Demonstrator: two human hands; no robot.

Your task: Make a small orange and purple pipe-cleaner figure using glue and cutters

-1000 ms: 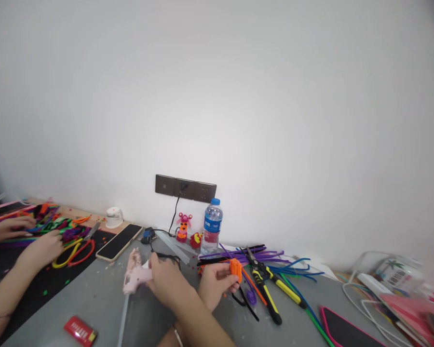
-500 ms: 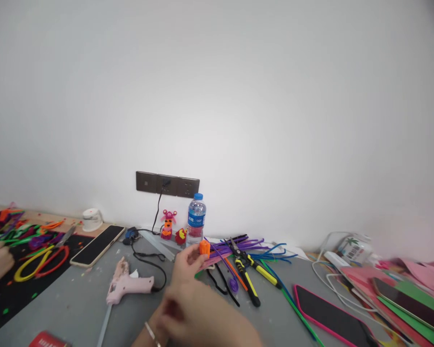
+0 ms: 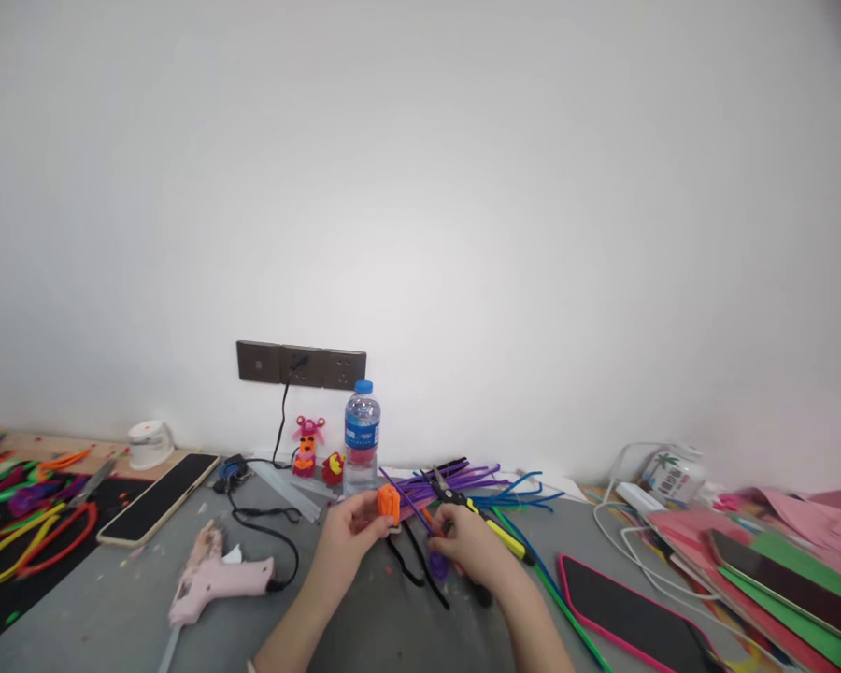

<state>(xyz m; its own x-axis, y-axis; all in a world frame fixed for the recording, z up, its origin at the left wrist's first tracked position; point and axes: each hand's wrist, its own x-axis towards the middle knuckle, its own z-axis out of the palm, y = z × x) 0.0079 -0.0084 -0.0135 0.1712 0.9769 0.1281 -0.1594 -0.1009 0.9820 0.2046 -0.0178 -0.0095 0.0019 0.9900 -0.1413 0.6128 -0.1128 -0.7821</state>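
Observation:
My left hand (image 3: 347,540) pinches a small orange pipe-cleaner piece (image 3: 389,503) just above the grey table (image 3: 112,617). My right hand (image 3: 471,551) is beside it, fingers curled on a thin purple pipe cleaner (image 3: 410,505) that slants up to the left, with a purple loop (image 3: 438,565) under the fingertips. Yellow-and-black cutters (image 3: 487,523) lie right behind the right hand on a pile of purple and blue pipe cleaners (image 3: 494,486). A pink glue gun (image 3: 210,579) lies on the table left of my left hand, with nothing touching it.
A water bottle (image 3: 362,435) and two small pipe-cleaner figures (image 3: 306,446) stand by the wall sockets (image 3: 301,365). Phones lie at the left (image 3: 158,497) and right (image 3: 623,608). Coloured pipe cleaners (image 3: 21,523) cover the far left; foam sheets (image 3: 777,570) and cables the right.
My right hand let go of the glue gun and crossed to the purple pipe cleaner by the cutters. The view swung right, so the other person's hands left the picture.

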